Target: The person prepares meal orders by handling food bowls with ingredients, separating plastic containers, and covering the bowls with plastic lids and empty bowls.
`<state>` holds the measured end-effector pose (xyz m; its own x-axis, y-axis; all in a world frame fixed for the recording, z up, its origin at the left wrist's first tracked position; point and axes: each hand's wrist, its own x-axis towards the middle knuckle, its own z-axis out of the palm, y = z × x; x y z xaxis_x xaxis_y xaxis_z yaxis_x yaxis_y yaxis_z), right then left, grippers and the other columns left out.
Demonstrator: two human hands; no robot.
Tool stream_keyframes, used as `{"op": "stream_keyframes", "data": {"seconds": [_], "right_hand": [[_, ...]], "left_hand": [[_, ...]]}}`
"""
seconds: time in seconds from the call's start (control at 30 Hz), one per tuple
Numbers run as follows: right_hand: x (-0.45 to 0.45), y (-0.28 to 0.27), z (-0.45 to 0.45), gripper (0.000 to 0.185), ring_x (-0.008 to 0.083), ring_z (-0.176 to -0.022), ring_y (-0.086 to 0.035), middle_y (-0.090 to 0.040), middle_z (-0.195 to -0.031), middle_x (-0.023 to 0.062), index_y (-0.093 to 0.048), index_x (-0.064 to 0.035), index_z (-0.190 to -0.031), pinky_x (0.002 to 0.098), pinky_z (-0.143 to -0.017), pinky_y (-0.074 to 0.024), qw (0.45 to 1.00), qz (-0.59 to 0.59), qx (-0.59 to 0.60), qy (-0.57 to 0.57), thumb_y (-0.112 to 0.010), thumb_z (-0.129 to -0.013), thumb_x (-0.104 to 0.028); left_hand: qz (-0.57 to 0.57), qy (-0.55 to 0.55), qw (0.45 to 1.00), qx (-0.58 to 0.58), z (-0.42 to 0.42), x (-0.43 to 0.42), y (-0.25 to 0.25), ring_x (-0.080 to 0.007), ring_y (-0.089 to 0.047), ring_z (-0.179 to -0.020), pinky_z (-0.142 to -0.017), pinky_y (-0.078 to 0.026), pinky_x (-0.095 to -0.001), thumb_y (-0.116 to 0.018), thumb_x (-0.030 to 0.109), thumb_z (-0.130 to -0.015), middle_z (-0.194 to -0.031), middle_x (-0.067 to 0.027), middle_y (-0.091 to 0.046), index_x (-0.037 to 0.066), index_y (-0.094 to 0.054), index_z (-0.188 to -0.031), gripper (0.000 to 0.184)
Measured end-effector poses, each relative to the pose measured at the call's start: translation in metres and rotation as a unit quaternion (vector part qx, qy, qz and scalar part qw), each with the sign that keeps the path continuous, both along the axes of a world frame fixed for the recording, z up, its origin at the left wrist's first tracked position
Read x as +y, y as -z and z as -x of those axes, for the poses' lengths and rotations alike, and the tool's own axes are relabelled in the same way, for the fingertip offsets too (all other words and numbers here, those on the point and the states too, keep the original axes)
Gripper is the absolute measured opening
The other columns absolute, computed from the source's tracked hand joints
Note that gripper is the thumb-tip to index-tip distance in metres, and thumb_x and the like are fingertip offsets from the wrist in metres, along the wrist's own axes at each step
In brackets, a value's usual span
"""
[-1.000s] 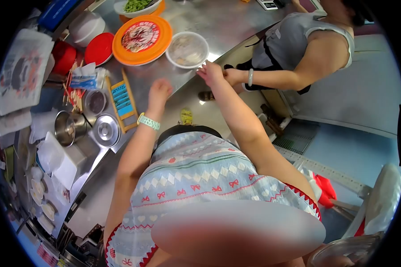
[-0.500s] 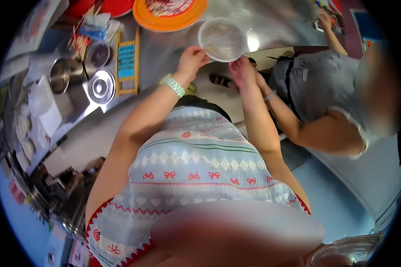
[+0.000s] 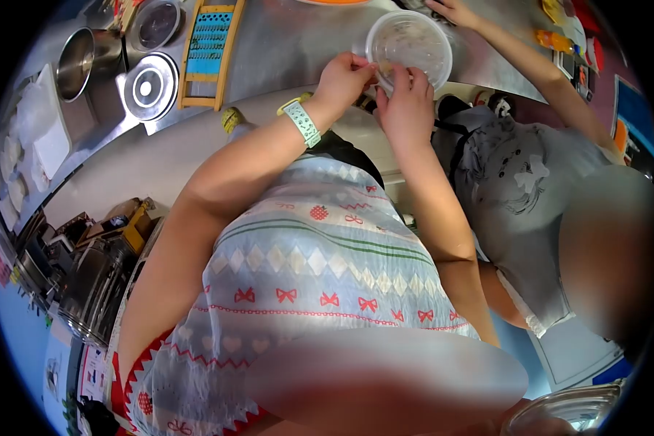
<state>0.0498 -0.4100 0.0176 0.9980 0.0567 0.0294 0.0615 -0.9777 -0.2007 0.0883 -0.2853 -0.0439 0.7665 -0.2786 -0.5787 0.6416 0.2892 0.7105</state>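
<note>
A round clear plastic tub with a pale rim stands at the counter's front edge, something pale and hard to make out inside. My left hand, with a mint watch strap on its wrist, is at the tub's near left side, thumb and fingers pinched together; what they hold is too small to tell. Close beside it, my right hand has its fingers bent over the tub's near rim, fingertips on it. Whether the right thumb grips the rim is unclear.
A wooden-framed blue grater, a steel lid and a steel pot are on the metal counter at left. A co-worker in a grey top stands close at right, one arm reaching over the counter.
The view has shifted right. Both my hands have come together at the tub's near rim. The co-worker's near hand has left my right wrist area, and an arm now reaches over the counter.
</note>
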Motion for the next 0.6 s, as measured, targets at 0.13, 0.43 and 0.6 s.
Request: {"op": "stream_keyframes", "data": {"seconds": [0.13,0.43,0.6], "right_hand": [[0.006,0.004,-0.014,0.048,0.0341,-0.099,-0.055,-0.052,-0.111,0.0127,-0.054,-0.0108,-0.117,0.0413,-0.082,-0.0486,0.997,0.072,0.016,-0.014,-0.071,-0.073,-0.021],[0.017,0.006,-0.029,0.043,0.0299,-0.09,-0.06,-0.056,-0.102,0.0124,-0.053,-0.0053,-0.105,0.0348,-0.073,-0.0524,0.981,0.164,0.085,-0.06,-0.073,-0.071,-0.024],[0.037,0.008,-0.036,0.057,0.0283,-0.087,-0.062,-0.059,-0.101,0.0144,-0.054,0.0006,-0.104,0.0332,-0.075,-0.0531,0.951,0.236,0.167,-0.109,-0.078,-0.062,-0.029]], "left_hand": [[-0.013,0.01,1.0,-0.006,-0.005,0.007,0.009,-0.0151,-0.061,-0.077,-0.073,-0.052,-0.0273,-0.063,0.014,-0.09,-0.085,-0.0078,-0.062,-0.001,-0.053,-0.096,0.019],[-0.021,-0.025,0.999,-0.028,-0.002,0.003,0.025,-0.0142,-0.06,-0.064,-0.058,-0.048,-0.0271,-0.068,0.018,-0.084,-0.075,-0.0094,-0.066,-0.002,-0.06,-0.087,0.022],[-0.096,-0.029,0.993,-0.062,0.0,0.008,0.032,-0.017,-0.062,-0.066,-0.061,-0.049,-0.0295,-0.067,0.015,-0.084,-0.077,-0.0129,-0.067,-0.004,-0.062,-0.087,0.02]]}}
